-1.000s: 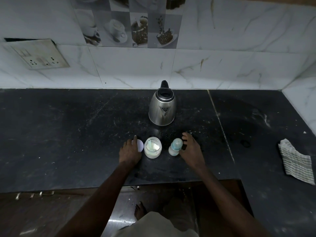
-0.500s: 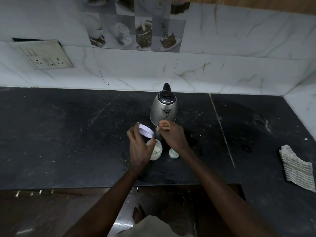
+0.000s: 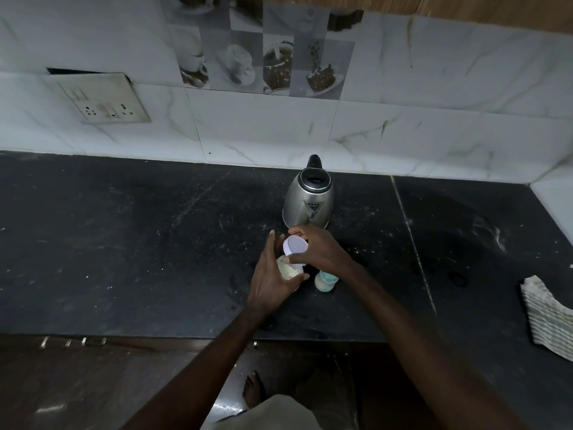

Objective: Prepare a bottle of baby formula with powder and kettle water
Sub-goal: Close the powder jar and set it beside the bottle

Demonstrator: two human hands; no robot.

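A small translucent powder jar (image 3: 287, 270) stands on the black counter (image 3: 155, 243), and my left hand (image 3: 268, 282) is wrapped around its left side. My right hand (image 3: 324, 251) holds the jar's round white lid (image 3: 295, 245) tilted just above the jar's mouth, pinched between thumb and fingers. The baby bottle (image 3: 325, 280) with a teal top stands upright immediately right of the jar, partly under my right wrist. The steel kettle (image 3: 310, 201) sits behind both hands, its lid down and its handle toward the wall.
A striped cloth (image 3: 545, 318) lies at the counter's right edge. A wall socket plate (image 3: 102, 100) is on the tiled wall at back left. The counter's front edge (image 3: 155, 336) runs just below my forearms.
My left hand lifted the white lid from the counter, my right hand left the bottle and took the lid, and my left hand dropped to grip the jar.
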